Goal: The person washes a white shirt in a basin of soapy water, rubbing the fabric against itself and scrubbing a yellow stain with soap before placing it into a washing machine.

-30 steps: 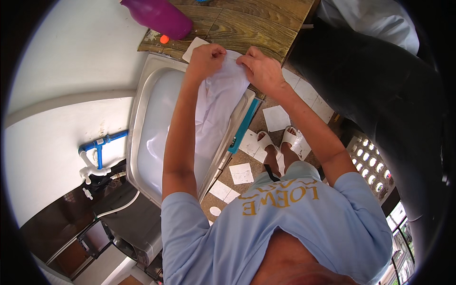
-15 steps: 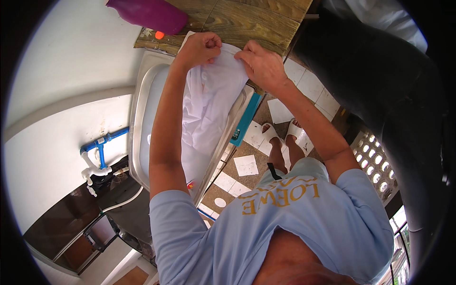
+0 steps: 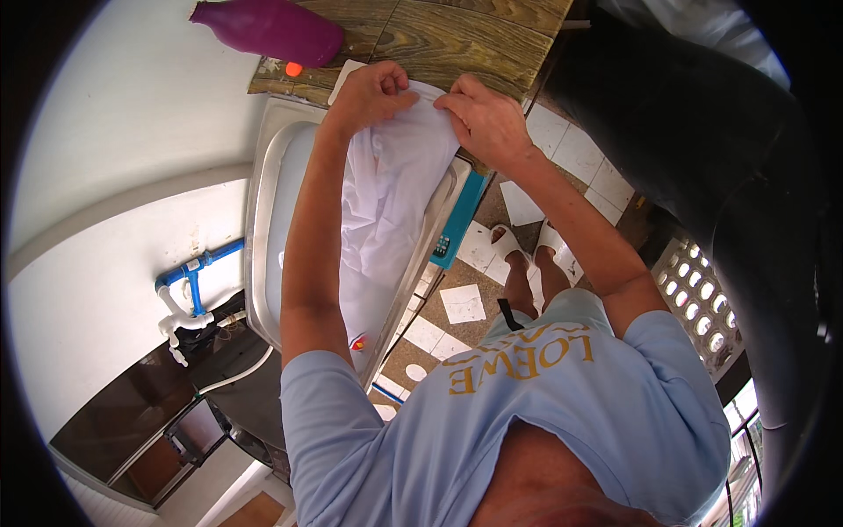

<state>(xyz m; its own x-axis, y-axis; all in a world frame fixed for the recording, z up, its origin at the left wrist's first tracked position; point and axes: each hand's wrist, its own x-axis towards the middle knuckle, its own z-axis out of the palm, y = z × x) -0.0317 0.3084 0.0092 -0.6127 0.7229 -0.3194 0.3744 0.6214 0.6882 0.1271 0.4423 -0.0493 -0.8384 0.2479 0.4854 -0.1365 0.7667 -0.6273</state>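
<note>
A white cloth lies in folds from the wooden-look ledge down into the metal sink. Its far end is spread over the ledge's near edge. My left hand is at that end, fingers curled on the fabric and the thumb standing a little off them. To its right, my right hand pinches the cloth's border between thumb and fingers. A small red and yellow mark shows on the cloth near my left elbow.
A purple bottle lies on the ledge's far left, with an orange cap beside it. Blue and white pipes run along the left wall. A teal object stands right of the sink. A large black shape fills the right side.
My left thumb has moved out from the curled fingers and stretches farther right over the cloth. The right hand keeps its pinch. The view has shifted slightly.
</note>
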